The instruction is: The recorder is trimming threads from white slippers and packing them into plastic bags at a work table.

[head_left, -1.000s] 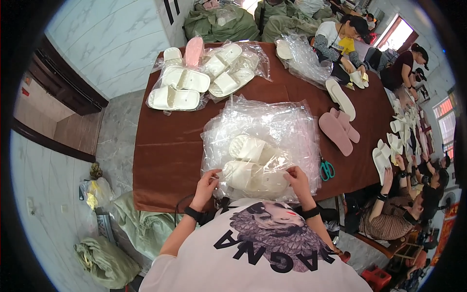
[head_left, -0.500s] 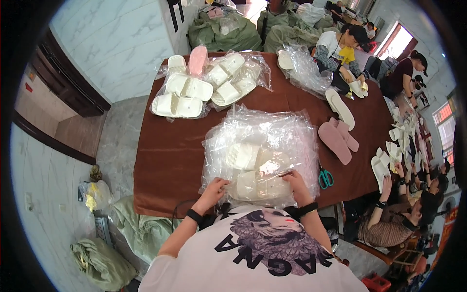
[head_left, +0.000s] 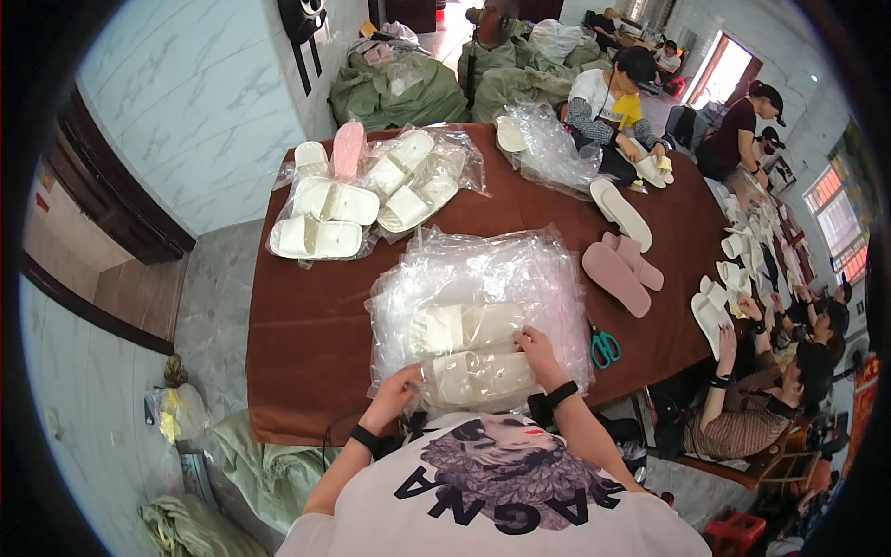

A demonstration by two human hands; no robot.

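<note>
A pair of cream slippers (head_left: 471, 375) lies side by side inside a clear plastic bag, on a stack of clear plastic bags (head_left: 483, 265) in front of me. My left hand (head_left: 395, 390) is closed at the bag's left edge, its fingertips pinching the plastic. At the right ends of the slippers, my right hand (head_left: 538, 355) has bent fingers gripping the bag's side. Glare on the film blurs where the bag's edges run.
Bagged cream slippers (head_left: 336, 204) and a pink slipper (head_left: 349, 150) lie at the far left of the brown-covered table (head_left: 306, 353). Pink slippers (head_left: 615, 278), a cream slipper (head_left: 620, 213) and teal-handled scissors (head_left: 605, 349) lie to the right. A co-worker (head_left: 613, 107) handles slippers across the table.
The whole view has shifted a little. My right hand has moved slightly farther along the bag's right side. The film over the slippers looks smoother, with both slippers showing more plainly.
</note>
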